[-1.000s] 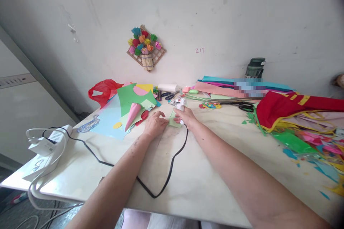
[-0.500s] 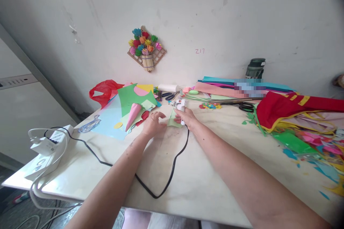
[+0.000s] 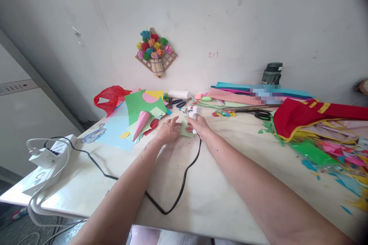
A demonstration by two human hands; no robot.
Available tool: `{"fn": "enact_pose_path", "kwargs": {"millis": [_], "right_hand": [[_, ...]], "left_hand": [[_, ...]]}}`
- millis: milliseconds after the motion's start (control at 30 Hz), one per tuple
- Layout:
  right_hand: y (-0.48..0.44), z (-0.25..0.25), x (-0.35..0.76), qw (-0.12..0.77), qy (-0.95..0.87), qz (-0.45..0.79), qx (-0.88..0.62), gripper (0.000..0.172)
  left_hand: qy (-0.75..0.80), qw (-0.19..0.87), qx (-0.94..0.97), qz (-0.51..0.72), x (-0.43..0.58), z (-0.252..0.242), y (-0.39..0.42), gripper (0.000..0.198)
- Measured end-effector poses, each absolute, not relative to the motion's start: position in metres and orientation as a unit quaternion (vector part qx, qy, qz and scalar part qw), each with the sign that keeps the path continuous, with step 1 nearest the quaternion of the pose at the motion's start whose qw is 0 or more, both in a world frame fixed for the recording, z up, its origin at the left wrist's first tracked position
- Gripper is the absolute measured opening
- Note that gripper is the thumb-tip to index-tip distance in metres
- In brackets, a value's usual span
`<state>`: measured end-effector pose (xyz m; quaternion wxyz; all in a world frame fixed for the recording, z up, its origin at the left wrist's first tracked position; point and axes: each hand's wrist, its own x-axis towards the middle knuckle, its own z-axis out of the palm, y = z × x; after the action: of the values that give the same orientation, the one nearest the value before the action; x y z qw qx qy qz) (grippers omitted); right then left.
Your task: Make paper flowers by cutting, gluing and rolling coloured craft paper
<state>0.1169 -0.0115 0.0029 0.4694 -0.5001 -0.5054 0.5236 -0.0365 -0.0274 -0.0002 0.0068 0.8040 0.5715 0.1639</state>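
Observation:
My right hand (image 3: pixel 199 126) is wrapped round a white glue gun (image 3: pixel 194 113) whose black cord (image 3: pixel 178 191) trails across the table toward me. Its tip points down at a small light green paper piece (image 3: pixel 184 129) lying on the table. My left hand (image 3: pixel 168 132) rests just left of that piece, fingers stretched flat and touching its edge. A pink paper cone (image 3: pixel 140 122) lies on coloured sheets to the left of my left hand.
A pile of coloured paper sheets (image 3: pixel 135 116) and a red plastic bag (image 3: pixel 110 97) sit at the back left. Scissors (image 3: pixel 260 114), long paper rolls (image 3: pixel 258 93) and red fabric (image 3: pixel 313 116) with scraps fill the right. A white power strip (image 3: pixel 47 157) sits at the left edge.
My left hand has opened from a curled pose and moved right to touch the green piece. My right hand with the glue gun has stayed almost still.

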Motion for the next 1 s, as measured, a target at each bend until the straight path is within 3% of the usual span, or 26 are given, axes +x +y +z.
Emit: {"fn": "enact_pose_path", "kwargs": {"millis": [233,400,700,1000], "right_hand": [[-0.002,0.005,0.116,0.512,-0.496,0.518,-0.474,0.029],[0.013,0.008,0.110,0.559,-0.444,0.563,-0.417,0.017],[0.042,0.000,0.092,0.551,-0.418,0.607,-0.392,0.019],[0.049,-0.017,0.089,0.543,-0.457,0.588,-0.387,0.019]], "left_hand": [[0.563,-0.030,0.815,0.136,-0.035,0.002,-0.032,0.069],[0.546,-0.036,0.826,0.134,-0.034,0.004,-0.033,0.068],[0.539,-0.076,0.828,0.136,-0.029,0.004,-0.044,0.047],[0.481,-0.097,0.861,0.136,-0.036,0.006,-0.052,0.051]]}}
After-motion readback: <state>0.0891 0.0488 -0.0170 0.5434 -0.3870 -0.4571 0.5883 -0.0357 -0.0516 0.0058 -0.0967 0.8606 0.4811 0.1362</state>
